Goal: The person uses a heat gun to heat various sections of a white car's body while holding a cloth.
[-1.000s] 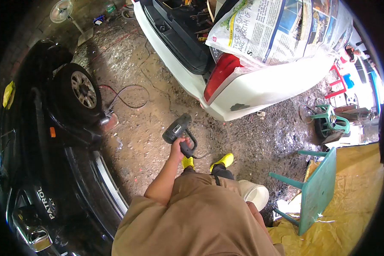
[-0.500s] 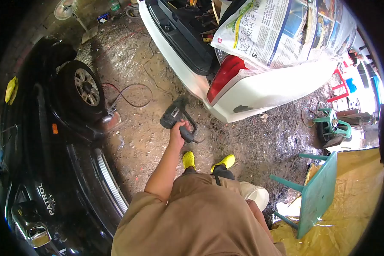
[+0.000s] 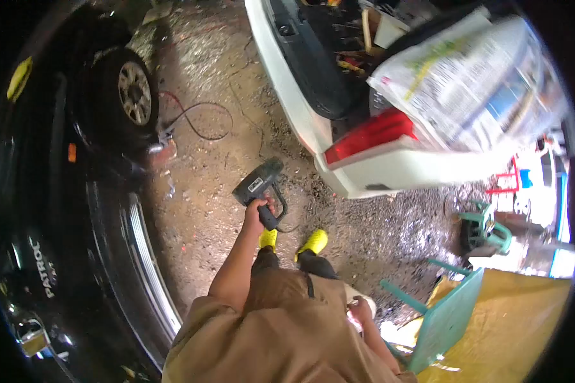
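Left hand (image 3: 258, 207) forward, fingers clenched round dark tool (image 3: 255, 184) (right hand (image 3: 362, 311) low, grip unclear).

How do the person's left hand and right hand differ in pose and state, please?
The left hand is closed around a gun-shaped power tool, whereas what the right hand holds, if anything, is unclear. The left hand is farther forward; the right hand is lower in the picture, overlapping a white bucket in this view. Both hands are bare.

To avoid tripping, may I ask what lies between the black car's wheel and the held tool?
The head view shows a looped hose on the ground between wheel and tool.
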{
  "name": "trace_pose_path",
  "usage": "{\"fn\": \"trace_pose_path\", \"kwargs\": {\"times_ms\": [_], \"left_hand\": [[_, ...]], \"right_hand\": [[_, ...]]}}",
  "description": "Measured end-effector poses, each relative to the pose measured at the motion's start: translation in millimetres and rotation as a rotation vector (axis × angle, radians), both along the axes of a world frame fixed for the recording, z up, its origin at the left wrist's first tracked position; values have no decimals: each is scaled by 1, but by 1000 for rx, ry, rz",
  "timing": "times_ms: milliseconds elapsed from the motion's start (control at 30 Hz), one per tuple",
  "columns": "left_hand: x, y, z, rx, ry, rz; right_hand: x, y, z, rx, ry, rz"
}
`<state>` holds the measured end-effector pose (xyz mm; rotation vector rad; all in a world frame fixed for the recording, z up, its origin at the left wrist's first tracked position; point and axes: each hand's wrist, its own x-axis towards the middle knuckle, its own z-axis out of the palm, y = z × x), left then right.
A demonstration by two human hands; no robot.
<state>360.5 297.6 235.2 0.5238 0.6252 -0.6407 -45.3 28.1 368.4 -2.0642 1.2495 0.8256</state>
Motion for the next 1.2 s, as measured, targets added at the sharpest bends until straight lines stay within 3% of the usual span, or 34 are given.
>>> {"fn": "trace_pose_path", "kwargs": {"times_ms": [33, 100, 167, 300, 433, 533, 633, 700, 733, 833, 867, 900, 967, 1100, 1200], "left_hand": [[-4, 5, -7, 2, 6, -4], [-5, 13, -13, 53, -27, -61], [-8, 16, -41, 110, -66, -72], [-4, 12, -67, 47, -101, -70], [0, 13, -63, 159, -158, -83], [6, 18, -53, 406, -159, -241], [4, 18, -59, 500, -123, -335], [-14, 27, -77, 285, -114, -405], [-28, 27, -85, 520, -347, -444], [-39, 33, -97, 698, -609, -548], [-41, 31, -99, 725, -648, -569], [-43, 35, -100, 749, -689, -587], [-43, 32, -101, 779, -746, -607], [-40, 33, -104, 798, -849, -609], [-18, 26, -112, 579, -767, -547]], "right_hand": [[-7, -14, -33, -115, -45, 195], [46, -18, -41, -103, -38, 406], [87, -13, -67, -68, -107, 488], [137, 2, -162, -22, -26, 1102], [153, 12, -245, 212, -115, 1186], [160, 16, -273, 148, -54, 1249], [160, 22, -311, 196, 2, 1059], [168, 31, -305, 194, 18, 1203], [175, 39, -298, 197, 26, 1274], [194, 59, -286, 209, 213, 1036], [150, 44, -313, 144, 30, 1193], [144, 47, -319, 119, 72, 1249], [139, 48, -327, 70, 148, 1354], [204, 77, -288, 152, 253, 1140], [215, 81, -292, 139, 268, 1239]]}}
